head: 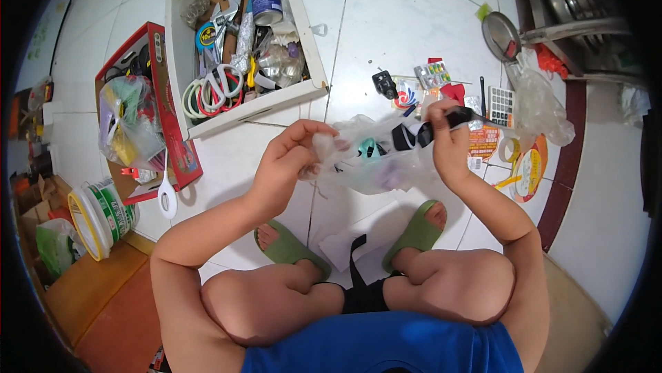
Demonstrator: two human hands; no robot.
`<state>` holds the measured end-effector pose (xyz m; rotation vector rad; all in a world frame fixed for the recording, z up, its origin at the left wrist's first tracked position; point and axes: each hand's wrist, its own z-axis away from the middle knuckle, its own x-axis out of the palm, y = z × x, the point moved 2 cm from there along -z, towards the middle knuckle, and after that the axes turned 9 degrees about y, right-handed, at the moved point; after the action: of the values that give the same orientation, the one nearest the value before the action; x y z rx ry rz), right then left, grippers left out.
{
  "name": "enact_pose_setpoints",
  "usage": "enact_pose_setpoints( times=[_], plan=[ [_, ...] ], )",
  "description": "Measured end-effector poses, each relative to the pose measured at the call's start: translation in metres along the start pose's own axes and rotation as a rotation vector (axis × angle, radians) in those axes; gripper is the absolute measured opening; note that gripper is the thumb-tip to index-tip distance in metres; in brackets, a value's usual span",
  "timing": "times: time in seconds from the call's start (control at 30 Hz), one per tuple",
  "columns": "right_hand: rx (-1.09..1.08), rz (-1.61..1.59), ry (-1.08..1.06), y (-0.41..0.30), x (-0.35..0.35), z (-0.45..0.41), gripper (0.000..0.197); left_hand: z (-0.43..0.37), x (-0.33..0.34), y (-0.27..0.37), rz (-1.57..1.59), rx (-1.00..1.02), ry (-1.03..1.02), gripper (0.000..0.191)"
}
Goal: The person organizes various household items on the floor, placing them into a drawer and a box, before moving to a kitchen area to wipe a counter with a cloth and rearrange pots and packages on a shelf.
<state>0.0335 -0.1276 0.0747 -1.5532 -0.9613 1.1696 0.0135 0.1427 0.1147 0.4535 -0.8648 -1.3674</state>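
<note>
A translucent plastic bag hangs between my hands above the tiled floor, with a teal item and dark pieces showing inside. My left hand pinches the bag's gathered left edge between thumb and fingers. At the bag's right side, my right hand grips a black object, perhaps a bundled strap; its exact kind is unclear. Black looped strap-like pieces stick out of the bag just left of that hand. Whether the right hand also holds the bag's edge cannot be told.
Ahead to the left stands a white drawer of tools and scissors, beside a red box with a stuffed bag. A white tub lies at far left. On the right floor are a calculator, a tape roll, blister packs and a metal lid.
</note>
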Motion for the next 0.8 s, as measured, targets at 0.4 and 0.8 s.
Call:
enact_pose_setpoints(
  times=[0.4,0.8],
  plan=[
    [-0.048,0.629,-1.0,0.018,0.047,0.043,0.032,0.02,0.005,0.002,0.17,0.129,0.013,0.011],
    [-0.494,1.156,-1.185,-0.07,0.063,0.02,0.043,0.034,-0.011,-0.019,0.214,0.078,0.004,0.017]
  ],
)
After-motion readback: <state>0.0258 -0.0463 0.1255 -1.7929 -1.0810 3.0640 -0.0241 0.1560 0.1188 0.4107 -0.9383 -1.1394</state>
